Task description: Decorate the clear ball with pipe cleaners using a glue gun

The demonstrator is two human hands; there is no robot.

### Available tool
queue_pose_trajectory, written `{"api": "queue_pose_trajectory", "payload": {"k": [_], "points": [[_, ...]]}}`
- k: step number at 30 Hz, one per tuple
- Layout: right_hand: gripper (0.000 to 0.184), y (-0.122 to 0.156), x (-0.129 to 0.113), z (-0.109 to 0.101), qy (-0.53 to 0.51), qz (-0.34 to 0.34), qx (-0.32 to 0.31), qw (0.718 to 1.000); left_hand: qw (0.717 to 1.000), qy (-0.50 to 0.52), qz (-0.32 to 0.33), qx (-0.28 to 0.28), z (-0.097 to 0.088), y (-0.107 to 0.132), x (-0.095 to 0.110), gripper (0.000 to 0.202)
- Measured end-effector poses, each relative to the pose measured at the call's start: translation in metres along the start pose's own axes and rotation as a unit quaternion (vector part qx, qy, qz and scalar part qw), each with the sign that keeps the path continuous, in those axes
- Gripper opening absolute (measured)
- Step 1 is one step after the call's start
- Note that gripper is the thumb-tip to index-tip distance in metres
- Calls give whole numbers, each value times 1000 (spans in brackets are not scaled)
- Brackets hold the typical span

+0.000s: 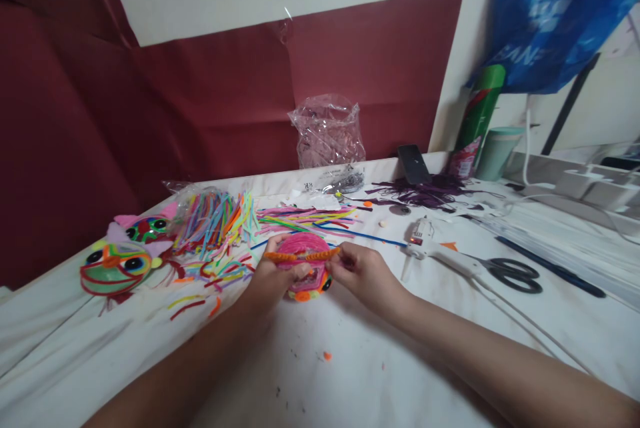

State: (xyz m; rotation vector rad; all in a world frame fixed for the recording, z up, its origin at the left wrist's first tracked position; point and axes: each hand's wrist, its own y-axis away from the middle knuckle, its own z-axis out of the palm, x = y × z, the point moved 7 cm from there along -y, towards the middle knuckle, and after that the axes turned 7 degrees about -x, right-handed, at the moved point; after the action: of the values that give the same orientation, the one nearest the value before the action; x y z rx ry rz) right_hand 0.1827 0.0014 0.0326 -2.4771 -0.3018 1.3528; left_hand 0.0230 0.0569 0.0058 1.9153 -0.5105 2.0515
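A round pink craft face (pixel 305 243) made with pipe cleaners sits at the middle of the table, with a dark eye and orange and yellow pieces on its lower side. My left hand (pixel 273 275) grips it from the left, thumb across its front. An orange pipe cleaner (pixel 323 255) runs across its upper part. My right hand (pixel 357 267) pinches the right end of that orange strip between thumb and fingers. Part of the craft is hidden behind my fingers.
At left lie two finished-looking craft faces (pixel 115 268) and a bundle of coloured pipe cleaners (pixel 210 218). To the right are a white glue gun (pixel 440 255), black-handled scissors (pixel 515 275) and purple strands (pixel 435 191) under a phone (pixel 414 164). A clear plastic bag (pixel 327 131) stands behind.
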Motion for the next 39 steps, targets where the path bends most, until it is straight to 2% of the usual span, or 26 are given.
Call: {"api": "queue_pose_trajectory", "payload": {"k": [4,9,18,23,30,39], "points": [[17,-2,6,2,-64,44,-8,997,999,-28,18,8,-2,0,0,76],[6,-2,12,5,-94,79,-16,992,989,-93,95,59,-1,5,14,78],[9,-10,35,6,-154,118,-18,981,989,-130,69,35,6,3,7,92],[12,-13,50,12,-196,140,-19,970,975,-199,78,59,0,3,4,96],[12,-12,61,18,-245,155,-8,957,966,-220,125,63,-7,1,1,95],[10,-10,63,24,-325,182,4,928,960,-242,128,62,-6,3,7,86]]}}
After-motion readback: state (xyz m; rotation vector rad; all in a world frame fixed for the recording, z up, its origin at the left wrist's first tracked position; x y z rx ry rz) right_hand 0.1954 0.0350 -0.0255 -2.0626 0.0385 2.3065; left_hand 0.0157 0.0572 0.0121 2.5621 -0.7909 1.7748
